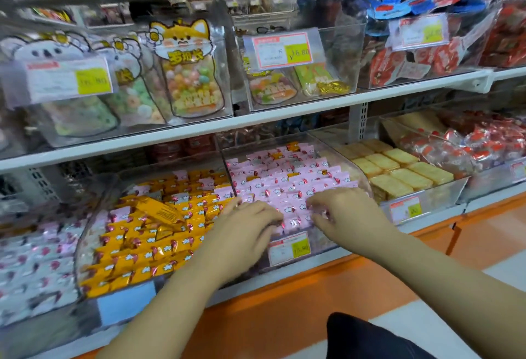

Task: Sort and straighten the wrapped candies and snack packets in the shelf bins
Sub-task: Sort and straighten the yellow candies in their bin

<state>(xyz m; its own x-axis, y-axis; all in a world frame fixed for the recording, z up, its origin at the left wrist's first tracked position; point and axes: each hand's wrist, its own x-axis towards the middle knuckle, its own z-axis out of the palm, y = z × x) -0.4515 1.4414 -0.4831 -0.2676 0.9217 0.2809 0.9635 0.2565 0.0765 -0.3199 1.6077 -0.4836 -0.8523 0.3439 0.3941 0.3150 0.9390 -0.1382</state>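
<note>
On the lower shelf I see a clear bin [367, 185] full of pink candies [284, 182], a few orange ones mixed in near the back. Just left sits a bin of orange candies [142, 247] with some pink strays and one larger orange packet [160, 210] lying loose on top. To the right are biscuit packs [398, 170]. A price tag [289, 247] hangs on the pink bin's front, between my wrists. My left hand [250, 222] rests palm down, fingers loosely spread on the pink candies at the front edge, gripping nothing. My right hand [341, 210] has its fingers curled onto the wrappers; whether it pinches one, I cannot tell.
</note>
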